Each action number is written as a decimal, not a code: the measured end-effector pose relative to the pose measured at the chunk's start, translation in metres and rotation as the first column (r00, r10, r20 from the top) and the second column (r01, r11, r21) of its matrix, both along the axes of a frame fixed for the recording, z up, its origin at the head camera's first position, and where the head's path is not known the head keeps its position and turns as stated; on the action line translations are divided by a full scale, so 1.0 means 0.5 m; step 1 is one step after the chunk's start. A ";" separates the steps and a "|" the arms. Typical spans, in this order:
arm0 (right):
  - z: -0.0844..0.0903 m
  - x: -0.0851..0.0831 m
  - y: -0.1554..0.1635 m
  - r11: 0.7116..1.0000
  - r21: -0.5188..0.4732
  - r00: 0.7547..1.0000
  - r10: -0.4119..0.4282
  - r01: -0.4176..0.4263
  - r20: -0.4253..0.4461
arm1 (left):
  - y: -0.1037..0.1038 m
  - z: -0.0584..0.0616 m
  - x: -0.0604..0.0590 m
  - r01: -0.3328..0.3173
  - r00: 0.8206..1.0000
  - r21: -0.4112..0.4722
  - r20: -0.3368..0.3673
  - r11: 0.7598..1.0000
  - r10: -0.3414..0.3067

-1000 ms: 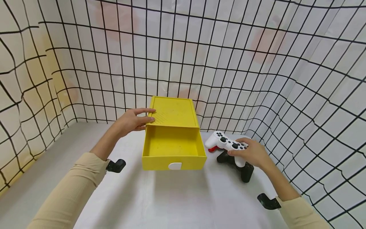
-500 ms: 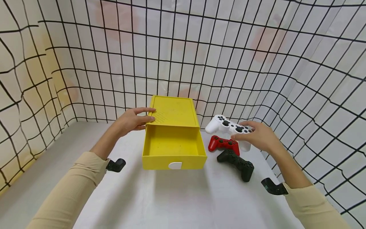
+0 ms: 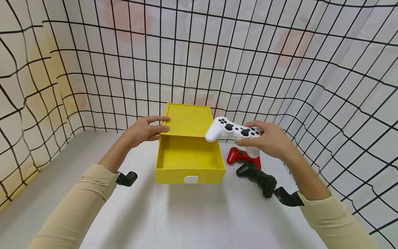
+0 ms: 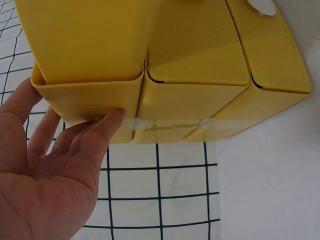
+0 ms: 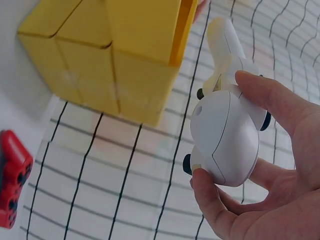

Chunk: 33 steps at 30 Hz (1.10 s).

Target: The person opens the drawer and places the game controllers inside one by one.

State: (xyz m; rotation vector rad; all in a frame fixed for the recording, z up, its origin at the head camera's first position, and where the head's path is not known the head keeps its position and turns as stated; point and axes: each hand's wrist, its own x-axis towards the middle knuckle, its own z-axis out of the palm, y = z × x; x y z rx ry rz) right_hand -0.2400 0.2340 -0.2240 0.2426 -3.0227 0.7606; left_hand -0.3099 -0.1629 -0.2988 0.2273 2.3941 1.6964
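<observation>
My left hand (image 3: 141, 132) rests against the upper left side of a yellow drawer unit (image 3: 189, 119). Its fingers reach over the top edge and along the side wall, as the left wrist view (image 4: 82, 130) also shows. The top drawer (image 3: 189, 175) is pulled out, with a white tab on its front and nothing inside. A white game controller (image 3: 225, 128) is held in the air by my right hand (image 3: 268, 140), thumb and fingers pinching its right end. Its left grip overlaps the unit's right edge in the head view.
On the white table (image 3: 192, 221) right of the unit lie a red controller (image 3: 235, 155) and a black controller (image 3: 256, 176), close together. Two more yellow drawers (image 4: 195, 45) sit below the pulled-out one. Black grid netting (image 3: 199, 55) hangs round the back and sides.
The white controller has been lifted off the other controllers, uncovering the red one, and carried left toward the drawer unit. My left hand has stayed in place.
</observation>
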 end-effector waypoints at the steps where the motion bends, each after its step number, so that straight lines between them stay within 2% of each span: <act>1: 0.001 0.002 -0.007 1.000 -0.006 1.000 0.008 -0.008 0.004 | 0.001 0.000 0.000 0.000 1.000 0.000 -0.001 1.000 0.000; 13: -0.002 0.018 -0.094 0.993 -0.027 0.993 0.114 -0.114 -0.001 | 0.003 0.001 0.001 0.004 1.000 -0.015 -0.005 1.000 -0.004; 25: -0.029 0.005 -0.164 0.978 -0.006 0.978 0.211 -0.211 -0.009 | 0.000 -0.001 0.002 -0.002 1.000 -0.001 -0.006 1.000 0.002; 33: -0.043 0.007 -0.186 0.980 -0.025 0.977 0.199 -0.198 0.070 | -0.001 -0.003 0.001 -0.003 1.000 0.002 -0.017 1.000 0.003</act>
